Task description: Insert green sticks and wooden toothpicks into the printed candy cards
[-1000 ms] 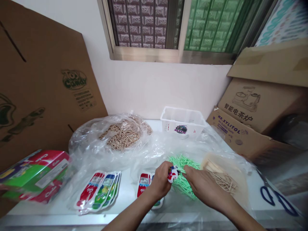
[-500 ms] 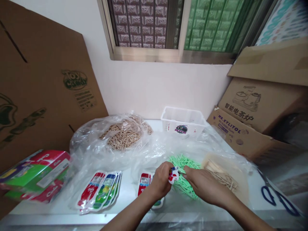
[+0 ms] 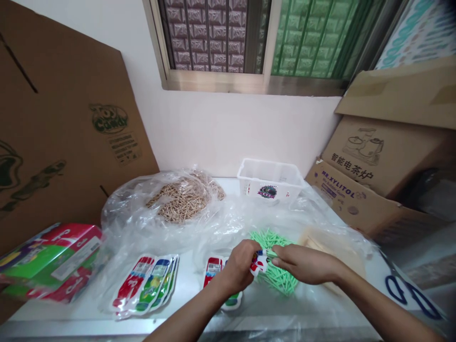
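- White wall [image 3: 206, 133] at far side, barred window [image 3: 245, 81] above; white table [image 3: 188, 280] below, clear film [image 3: 230, 228] over much of it.
- L hand [image 3: 242, 266]: fingers curled, clamped on small printed pkt [image 3: 259, 265]; pkt mid-table, near side, in front of / over green sticks [image 3: 280, 280]; most of it hidden in the fist.
- R hand [image 3: 308, 262]: fingers close to one another, tips just right of pkt; can't tell if they pinch a stick or touch pkt; detail too small.
- Risk 1: pkt crumples or tears; cause = L grip too hard on prob. thin stock, or R fingers shoved at its end off-line.
- Risk 2: green sticks scatter; cause = loose heap, no rim, R fingers low over it; a brush could roll some to near edge.
- Risk 3: film drags; slack & prob. slippery; snagged forearm could pull heap plus red pkt [image 3: 213, 268] beside L forearm.
- Risk 4: tan bag [image 3: 345, 249], right of R hand, gets bumped; cause = R forearm crossing so close; contents mostly hidden.
- Brown sticks [image 3: 183, 206], bagged, far left; well apart, low risk.
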Action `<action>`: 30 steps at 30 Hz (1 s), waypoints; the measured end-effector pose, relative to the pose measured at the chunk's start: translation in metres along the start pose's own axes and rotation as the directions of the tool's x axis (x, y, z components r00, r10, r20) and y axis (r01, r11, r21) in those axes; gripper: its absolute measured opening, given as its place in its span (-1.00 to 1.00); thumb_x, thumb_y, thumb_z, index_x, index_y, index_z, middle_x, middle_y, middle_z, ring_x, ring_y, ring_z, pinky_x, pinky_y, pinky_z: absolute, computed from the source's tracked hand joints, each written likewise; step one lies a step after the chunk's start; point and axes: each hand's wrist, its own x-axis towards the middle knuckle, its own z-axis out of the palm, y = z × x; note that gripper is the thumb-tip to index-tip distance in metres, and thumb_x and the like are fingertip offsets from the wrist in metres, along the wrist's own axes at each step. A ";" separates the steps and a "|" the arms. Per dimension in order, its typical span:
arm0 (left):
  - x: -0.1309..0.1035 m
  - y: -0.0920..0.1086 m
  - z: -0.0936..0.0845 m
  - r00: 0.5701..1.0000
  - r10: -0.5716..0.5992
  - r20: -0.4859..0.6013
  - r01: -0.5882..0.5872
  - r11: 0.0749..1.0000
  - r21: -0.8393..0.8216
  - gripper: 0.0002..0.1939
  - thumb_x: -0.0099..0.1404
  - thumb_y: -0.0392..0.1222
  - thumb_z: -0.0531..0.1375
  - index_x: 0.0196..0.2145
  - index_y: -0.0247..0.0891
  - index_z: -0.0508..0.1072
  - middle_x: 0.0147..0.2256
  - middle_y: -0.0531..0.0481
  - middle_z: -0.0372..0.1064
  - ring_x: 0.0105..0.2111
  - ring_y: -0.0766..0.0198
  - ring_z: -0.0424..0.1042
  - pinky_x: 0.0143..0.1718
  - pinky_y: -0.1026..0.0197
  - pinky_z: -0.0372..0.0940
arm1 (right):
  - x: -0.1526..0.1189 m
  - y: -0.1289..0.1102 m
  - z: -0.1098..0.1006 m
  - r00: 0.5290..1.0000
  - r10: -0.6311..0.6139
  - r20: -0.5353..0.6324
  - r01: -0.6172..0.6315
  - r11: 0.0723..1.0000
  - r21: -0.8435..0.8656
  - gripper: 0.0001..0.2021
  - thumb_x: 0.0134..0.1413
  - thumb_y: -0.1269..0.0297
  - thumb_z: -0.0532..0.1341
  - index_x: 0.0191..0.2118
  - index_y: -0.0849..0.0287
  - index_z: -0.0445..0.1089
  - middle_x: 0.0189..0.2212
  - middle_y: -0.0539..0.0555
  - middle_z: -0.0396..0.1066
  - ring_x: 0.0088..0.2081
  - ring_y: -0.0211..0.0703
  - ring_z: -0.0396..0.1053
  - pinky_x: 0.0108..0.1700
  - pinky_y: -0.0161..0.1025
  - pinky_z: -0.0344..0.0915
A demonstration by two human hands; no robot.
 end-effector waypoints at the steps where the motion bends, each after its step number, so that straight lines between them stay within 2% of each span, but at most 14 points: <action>1: 0.001 0.001 -0.001 1.000 0.001 0.007 -0.001 1.000 0.000 -0.60 0.04 -0.49 0.03 -0.15 -0.21 0.20 -0.27 -0.11 0.33 -0.26 0.16 0.32 -0.25 0.15 0.24 | 0.001 0.001 -0.001 1.000 -0.005 0.011 0.005 1.000 -0.002 -0.69 0.23 0.13 -0.10 -0.28 0.16 0.30 -0.38 0.11 0.45 -0.37 -0.11 0.38 -0.37 -0.28 0.17; 3: 0.005 0.006 -0.003 0.998 -0.002 0.067 0.001 1.000 0.015 -0.55 0.00 -0.51 0.03 -0.13 -0.21 0.19 -0.23 -0.11 0.34 -0.23 0.15 0.32 -0.22 0.14 0.24 | 0.004 -0.001 0.000 1.000 0.003 0.022 -0.002 0.999 -0.046 -0.70 0.20 0.15 -0.06 -0.19 0.19 0.33 -0.37 0.16 0.46 -0.36 -0.06 0.40 -0.37 -0.26 0.18; 5: 0.010 0.016 -0.005 0.983 -0.039 0.179 0.028 0.998 0.064 -0.50 -0.03 -0.51 0.03 -0.10 -0.22 0.19 -0.20 -0.13 0.34 -0.22 0.11 0.32 -0.20 0.11 0.23 | 0.007 -0.005 0.001 0.999 0.046 0.018 -0.043 0.987 -0.158 -0.65 0.12 0.28 0.00 -0.01 0.27 0.27 -0.34 0.24 0.48 -0.34 0.01 0.43 -0.38 -0.23 0.19; 8: 0.020 0.032 -0.006 0.916 -0.212 0.341 0.172 0.974 0.145 -0.66 0.01 -0.43 0.06 -0.20 -0.24 0.24 -0.28 -0.13 0.37 -0.32 0.10 0.33 -0.27 0.10 0.21 | 0.015 -0.011 0.000 0.994 0.106 0.032 -0.091 0.946 -0.311 -0.41 -0.05 0.44 0.07 0.18 0.40 0.07 -0.30 0.35 0.47 -0.31 0.09 0.44 -0.41 -0.21 0.20; 10: 0.025 0.039 -0.004 0.861 -0.333 0.385 0.326 0.942 0.084 -0.81 0.10 -0.38 0.05 -0.29 -0.23 0.26 -0.36 -0.07 0.36 -0.38 0.16 0.31 -0.33 0.16 0.19 | 0.020 -0.009 -0.004 0.996 0.076 0.051 -0.057 0.951 -0.303 -0.35 -0.11 0.45 0.10 0.20 0.36 0.04 -0.29 0.33 0.47 -0.29 0.10 0.44 -0.40 -0.22 0.20; 13: 0.026 0.040 0.002 0.801 -0.468 0.374 0.558 0.810 -0.182 -0.94 0.24 -0.25 0.00 -0.34 -0.23 0.25 -0.44 0.02 0.31 -0.44 0.26 0.28 -0.37 0.24 0.16 | 0.026 0.003 -0.007 0.998 -0.022 -0.065 0.013 0.991 -0.134 -0.38 -0.16 0.40 0.16 0.14 0.19 0.15 -0.24 0.21 0.46 -0.21 0.04 0.40 -0.31 -0.23 0.22; 14: 0.025 0.039 0.005 0.781 -0.514 0.355 0.614 0.735 -0.286 -0.88 0.28 -0.18 -0.02 -0.37 -0.24 0.24 -0.47 0.05 0.27 -0.47 0.30 0.25 -0.39 0.26 0.16 | 0.028 0.009 -0.005 0.990 -0.009 -0.142 0.004 0.999 -0.036 -0.42 -0.16 0.37 0.19 0.09 0.16 0.21 -0.25 0.17 0.45 -0.21 0.00 0.39 -0.29 -0.25 0.22; 16: 0.021 0.034 0.010 0.738 -0.603 0.303 0.667 0.581 -0.466 -0.77 0.28 -0.05 0.00 -0.42 -0.25 0.22 -0.52 0.10 0.19 -0.52 0.35 0.19 -0.41 0.28 0.14 | 0.030 0.018 0.005 0.964 0.096 -0.248 -0.034 0.970 0.241 -0.58 -0.12 0.27 0.20 -0.05 0.17 0.31 -0.35 0.08 0.44 -0.31 -0.11 0.37 -0.34 -0.30 0.21; 18: 0.016 0.029 0.016 0.700 -0.664 0.264 0.661 0.462 -0.590 -0.72 0.24 0.01 0.06 -0.44 -0.27 0.23 -0.53 0.10 0.15 -0.51 0.36 0.16 -0.39 0.29 0.13 | 0.033 0.025 0.022 0.949 0.203 -0.242 -0.042 0.840 0.541 -0.73 -0.04 0.16 0.17 -0.22 0.20 0.36 -0.50 -0.01 0.36 -0.47 -0.23 0.30 -0.47 -0.35 0.15; 20: 0.010 0.026 0.020 0.672 -0.693 0.261 0.653 0.389 -0.650 -0.71 0.19 0.03 0.12 -0.44 -0.29 0.27 -0.51 0.09 0.15 -0.47 0.35 0.16 -0.36 0.28 0.13 | 0.035 0.027 0.042 0.938 0.254 -0.237 0.000 0.682 0.731 -0.76 -0.01 0.11 0.14 -0.36 0.20 0.35 -0.60 -0.07 0.24 -0.56 -0.30 0.19 -0.53 -0.38 0.08; 21: 0.008 0.025 0.023 0.662 -0.697 0.276 0.655 0.358 -0.665 -0.71 0.18 0.03 0.14 -0.42 -0.29 0.28 -0.50 0.09 0.15 -0.47 0.35 0.16 -0.36 0.28 0.13 | 0.036 0.027 0.051 0.926 0.273 -0.263 0.034 0.630 0.776 -0.76 -0.02 0.10 0.15 -0.41 0.20 0.34 -0.62 -0.09 0.20 -0.57 -0.32 0.16 -0.53 -0.38 0.07; 23: 0.004 0.025 0.026 0.649 -0.702 0.294 0.656 0.320 -0.684 -0.71 0.16 0.03 0.17 -0.39 -0.29 0.30 -0.50 0.10 0.16 -0.47 0.35 0.16 -0.37 0.29 0.13 | 0.038 0.026 0.065 0.882 0.322 -0.343 0.090 0.600 0.795 -0.77 -0.04 0.12 0.17 -0.46 0.20 0.33 -0.62 -0.10 0.17 -0.55 -0.32 0.14 -0.48 -0.37 0.09; 26: 0.001 0.026 0.031 0.623 -0.725 0.295 0.652 0.273 -0.707 -0.70 0.12 0.03 0.21 -0.41 -0.28 0.30 -0.52 0.11 0.16 -0.49 0.36 0.16 -0.40 0.31 0.12 | 0.040 0.023 0.074 0.841 0.348 -0.414 0.127 0.617 0.777 -0.81 -0.03 0.16 0.16 -0.46 0.20 0.31 -0.58 -0.09 0.19 -0.49 -0.30 0.15 -0.41 -0.36 0.10; 30: 0.001 0.030 0.035 0.559 -0.755 0.344 0.655 0.148 -0.741 -0.64 0.09 0.08 0.22 -0.47 -0.30 0.31 -0.56 0.09 0.20 -0.53 0.36 0.20 -0.44 0.31 0.13 | 0.041 0.023 0.076 0.798 0.386 -0.462 0.125 0.644 0.755 -0.86 -0.02 0.23 0.12 -0.49 0.16 0.22 -0.61 -0.13 0.08 -0.53 -0.32 0.08 -0.44 -0.37 0.05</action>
